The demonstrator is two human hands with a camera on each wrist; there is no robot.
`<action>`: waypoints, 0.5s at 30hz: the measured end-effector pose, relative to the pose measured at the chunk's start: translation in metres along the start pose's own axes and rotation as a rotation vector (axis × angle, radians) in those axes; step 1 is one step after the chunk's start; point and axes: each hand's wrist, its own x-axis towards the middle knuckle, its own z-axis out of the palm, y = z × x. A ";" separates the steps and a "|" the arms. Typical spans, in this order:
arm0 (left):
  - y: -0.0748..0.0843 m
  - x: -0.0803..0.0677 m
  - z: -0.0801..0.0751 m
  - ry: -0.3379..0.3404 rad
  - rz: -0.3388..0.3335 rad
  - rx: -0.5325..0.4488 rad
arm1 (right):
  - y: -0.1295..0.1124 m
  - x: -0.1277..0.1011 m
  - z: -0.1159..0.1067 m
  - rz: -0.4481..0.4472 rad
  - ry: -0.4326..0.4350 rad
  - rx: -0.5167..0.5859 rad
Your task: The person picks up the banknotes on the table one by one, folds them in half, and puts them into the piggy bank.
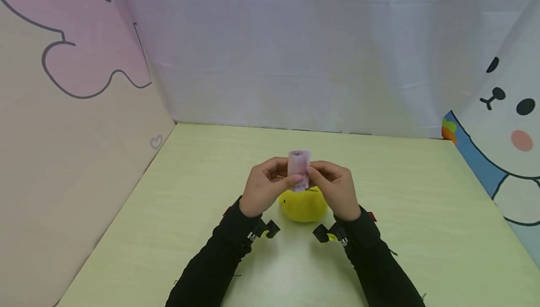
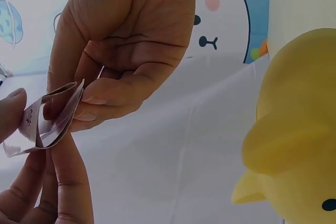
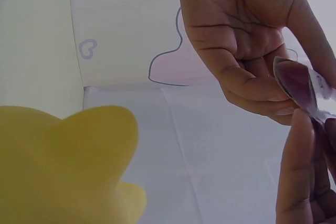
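A pale pink-purple banknote (image 1: 298,166), curled into a loose open loop, is held up in front of me. My left hand (image 1: 262,189) pinches its left side, thumb across the near face. On the other side my right hand (image 1: 341,193) pinches the right edge between thumb and fingers. The left wrist view shows the banknote (image 2: 69,111) bent open at one end, with printed marks near the left thumb. Behind and below the hands sits a yellow animal-shaped toy (image 1: 303,207) with a dark eye; the hands and note partly cover its top.
The pale yellow table (image 1: 202,175) spreads around the toy. A white curtain (image 1: 295,63) hangs along its back edge. Cartoon-printed panels (image 1: 105,133) stand at the left and right. Small dark wrist cameras (image 1: 321,233) jut inward from both black sleeves.
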 end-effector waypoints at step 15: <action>0.000 0.002 0.000 0.031 -0.022 0.040 | -0.001 0.001 0.001 0.023 -0.019 -0.024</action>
